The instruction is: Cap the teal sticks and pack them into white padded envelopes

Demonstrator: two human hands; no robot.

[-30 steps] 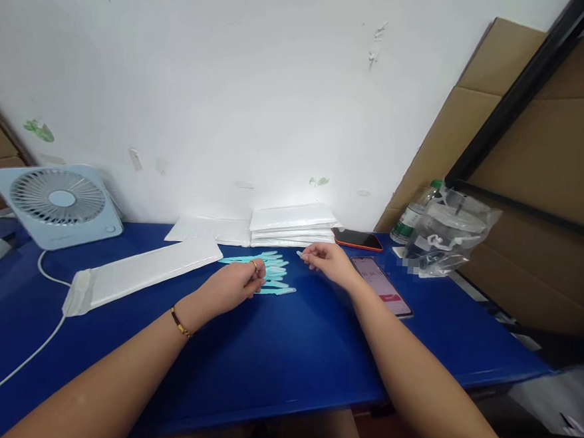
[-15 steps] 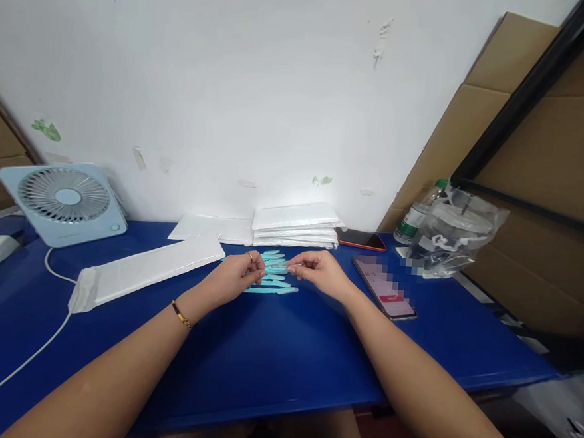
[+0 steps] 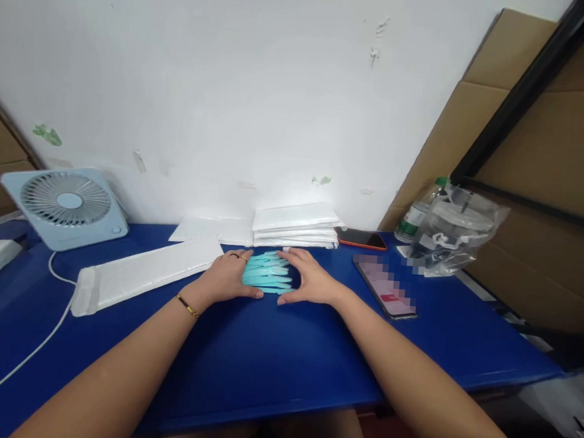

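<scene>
A pile of slim teal plastic sticks (image 3: 267, 272) lies side by side on the blue table; their exact kind is too small to tell. My left hand (image 3: 231, 275) is curved around their left ends, thumb apart from the fingers and touching the pile. On the other side, my right hand (image 3: 312, 278) forms a wide C, fingertips at the far edge and thumb at the near edge. Blue tabletop shows between my right palm and the sticks. Neither hand grips a single stick.
A white padded mailer (image 3: 148, 276) lies left of my left hand. Behind stand stacked mailers (image 3: 296, 226) and a phone (image 3: 361, 239). Another phone (image 3: 385, 285), a bottle (image 3: 415, 217) and a bagged cup (image 3: 458, 231) are right. A blue fan (image 3: 68, 203) with a cable (image 3: 37, 354) sits left.
Both hands have come out of their pinches above the pile. They now lie spread around its two ends, and the teal sticks sit closer together.
</scene>
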